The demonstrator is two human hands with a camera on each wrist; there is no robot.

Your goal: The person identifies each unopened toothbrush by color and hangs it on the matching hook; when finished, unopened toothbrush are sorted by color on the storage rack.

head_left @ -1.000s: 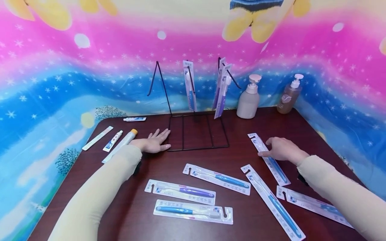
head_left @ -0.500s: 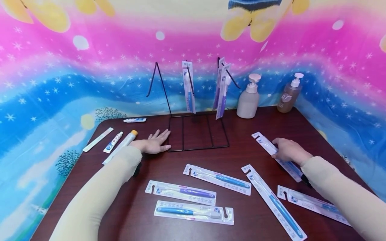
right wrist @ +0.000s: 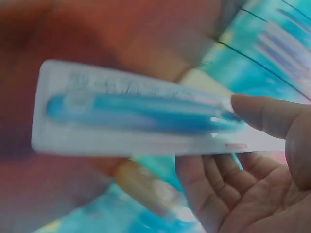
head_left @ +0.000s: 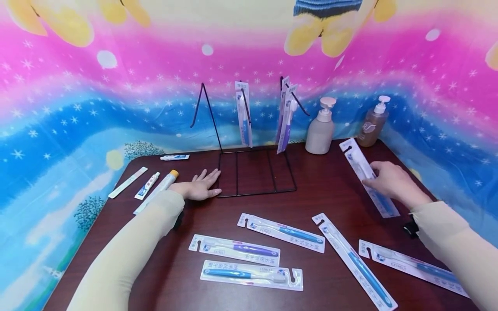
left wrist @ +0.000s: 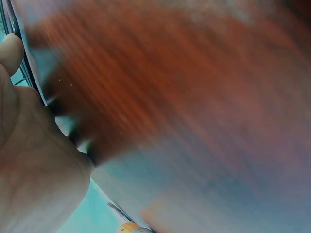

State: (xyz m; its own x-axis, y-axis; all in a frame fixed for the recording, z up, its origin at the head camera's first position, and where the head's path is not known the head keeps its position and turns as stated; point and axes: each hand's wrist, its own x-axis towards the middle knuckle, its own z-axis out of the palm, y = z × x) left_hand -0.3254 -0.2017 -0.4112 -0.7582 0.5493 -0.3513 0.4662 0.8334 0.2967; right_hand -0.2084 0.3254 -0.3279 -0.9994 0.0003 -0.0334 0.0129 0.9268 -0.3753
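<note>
My right hand (head_left: 394,181) pinches a packaged blue toothbrush (head_left: 359,164) between thumb and fingers, off the table at the right. In the right wrist view its blue handle (right wrist: 146,112) shows through the clear blister, slightly blurred. My left hand (head_left: 198,188) rests with spread, straight fingers at the left edge of the black wire rack's base (head_left: 256,193). From the rack's middle hook hangs a packaged blue toothbrush (head_left: 244,116); packaged purple toothbrushes (head_left: 287,121) hang from the right hook. No package is on the left hook (head_left: 197,103).
Several packaged toothbrushes lie in front, among them a purple one (head_left: 237,250) and a long blue one (head_left: 354,261). Toothpaste tubes (head_left: 147,185) and a narrow white packet (head_left: 128,182) lie left. A pale pump bottle (head_left: 320,131) and a brown one (head_left: 372,125) stand behind.
My right hand has gripped the blue toothbrush package and raised it off the table, moving it to the right and back. The left hand stays by the rack.
</note>
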